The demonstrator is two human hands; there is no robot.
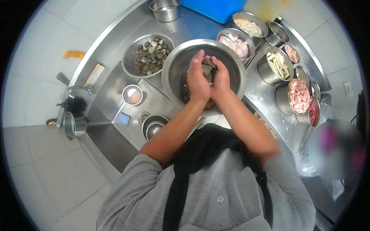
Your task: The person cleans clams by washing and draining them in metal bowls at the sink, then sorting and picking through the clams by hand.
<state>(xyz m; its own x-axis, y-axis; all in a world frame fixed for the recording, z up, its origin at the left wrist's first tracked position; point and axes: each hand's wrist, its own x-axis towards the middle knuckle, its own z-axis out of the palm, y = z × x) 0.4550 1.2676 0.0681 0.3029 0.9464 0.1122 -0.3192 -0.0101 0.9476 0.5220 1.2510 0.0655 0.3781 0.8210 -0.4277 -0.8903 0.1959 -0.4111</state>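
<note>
Our left hand (198, 80) and right hand (221, 80) are cupping clams (207, 68) together over the big bowl (236, 63), where more are lying; we are seemingly partway through, though we cannot tell whether those sitting in the neighbouring bowl (128, 50) are finished
</note>
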